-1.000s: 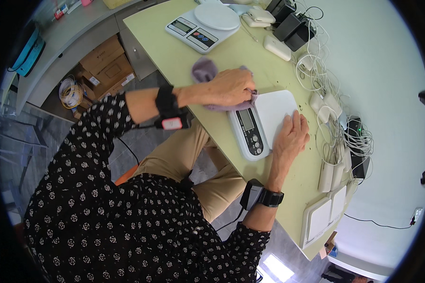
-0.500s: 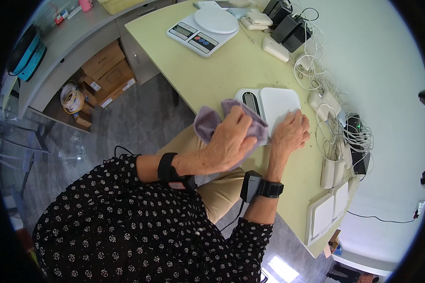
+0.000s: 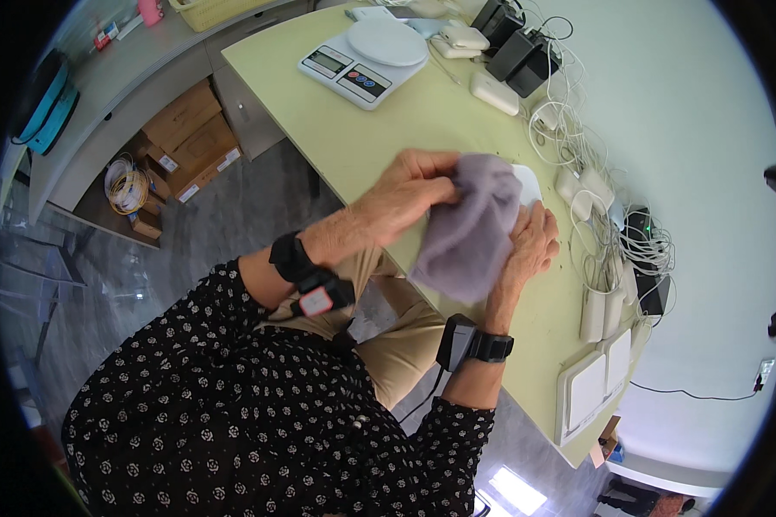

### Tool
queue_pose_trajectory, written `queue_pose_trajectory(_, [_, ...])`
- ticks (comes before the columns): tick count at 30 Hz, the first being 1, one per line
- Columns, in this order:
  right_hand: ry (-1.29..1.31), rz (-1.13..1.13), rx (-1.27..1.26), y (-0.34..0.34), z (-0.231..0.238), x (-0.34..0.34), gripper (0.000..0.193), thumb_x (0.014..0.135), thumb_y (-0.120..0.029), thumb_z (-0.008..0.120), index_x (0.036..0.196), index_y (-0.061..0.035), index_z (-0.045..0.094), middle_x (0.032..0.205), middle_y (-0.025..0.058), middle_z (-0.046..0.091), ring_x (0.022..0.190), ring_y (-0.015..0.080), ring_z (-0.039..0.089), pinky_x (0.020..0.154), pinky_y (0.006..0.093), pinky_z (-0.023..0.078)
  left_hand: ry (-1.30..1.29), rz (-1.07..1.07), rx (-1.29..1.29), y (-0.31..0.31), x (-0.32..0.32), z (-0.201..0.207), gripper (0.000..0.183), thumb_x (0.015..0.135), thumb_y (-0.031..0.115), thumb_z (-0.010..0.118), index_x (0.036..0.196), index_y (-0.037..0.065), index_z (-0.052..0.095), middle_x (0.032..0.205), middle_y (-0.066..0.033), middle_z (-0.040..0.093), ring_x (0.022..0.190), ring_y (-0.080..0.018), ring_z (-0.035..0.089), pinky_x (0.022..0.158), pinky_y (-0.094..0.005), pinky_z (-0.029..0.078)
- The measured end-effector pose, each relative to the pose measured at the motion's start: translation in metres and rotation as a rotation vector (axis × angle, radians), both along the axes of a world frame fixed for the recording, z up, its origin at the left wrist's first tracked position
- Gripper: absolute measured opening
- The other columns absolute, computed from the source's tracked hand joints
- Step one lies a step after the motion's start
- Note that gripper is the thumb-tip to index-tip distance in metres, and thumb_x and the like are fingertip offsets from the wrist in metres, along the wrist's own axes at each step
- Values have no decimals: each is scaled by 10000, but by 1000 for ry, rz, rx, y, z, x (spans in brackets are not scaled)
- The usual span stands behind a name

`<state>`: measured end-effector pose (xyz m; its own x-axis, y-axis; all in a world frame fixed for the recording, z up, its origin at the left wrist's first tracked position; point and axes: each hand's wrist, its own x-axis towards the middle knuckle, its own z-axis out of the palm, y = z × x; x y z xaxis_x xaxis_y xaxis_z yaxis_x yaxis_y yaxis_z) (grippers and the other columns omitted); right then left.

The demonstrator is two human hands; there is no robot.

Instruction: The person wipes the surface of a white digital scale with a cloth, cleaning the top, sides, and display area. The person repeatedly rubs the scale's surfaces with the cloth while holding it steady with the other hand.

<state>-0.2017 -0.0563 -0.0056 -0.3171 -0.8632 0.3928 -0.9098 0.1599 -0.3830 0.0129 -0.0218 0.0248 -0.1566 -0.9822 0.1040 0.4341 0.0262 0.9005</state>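
A purple-grey cloth [image 3: 474,228] is pinched between the thumb and fingers of my left hand [image 3: 412,191]. It hangs loosely over a white flat digital scale [image 3: 527,181], which lies on the pale green table. Only a corner of that scale shows past the cloth; its display is hidden. My right hand [image 3: 533,243] is at the scale's near right side, with its fingers curled at the edge and partly hidden by the cloth. A second white kitchen scale [image 3: 366,77] with a round plate stands farther off on the table.
White adapters [image 3: 494,93], black power bricks [image 3: 526,60] and tangled white cables [image 3: 569,129] line the table's wall side. White flat devices [image 3: 591,383] lie at the near right corner. Cardboard boxes [image 3: 194,142] sit under a grey counter [image 3: 129,73] at the left.
My left hand has moved up and slightly left, and the cloth has spread from a bunched shape over the scale, covering its display. My right hand stays nearly in place.
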Motion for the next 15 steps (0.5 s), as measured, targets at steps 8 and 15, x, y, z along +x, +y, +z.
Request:
queue_pose_trajectory(8, [7, -4, -22, -1, -5, 0, 449, 1048, -422, 539, 1430, -201, 621, 1530, 111, 514, 1323, 420, 474, 1063, 568, 396, -1014, 550, -792, 8, 15, -6, 413, 862, 36, 685, 1272, 21, 636, 1355, -150, 592, 1260, -397, 570, 1019, -482, 444])
queue_pose_trajectory(15, [-9, -1, -44, 1, -5, 2, 415, 1028, -364, 599, 1384, -156, 643, 1512, 117, 512, 1317, 394, 465, 1047, 558, 363, -1374, 291, -719, 7, -8, -11, 470, 852, 321, 798, 1192, 16, 686, 1398, -78, 562, 1353, -288, 471, 1007, -490, 348])
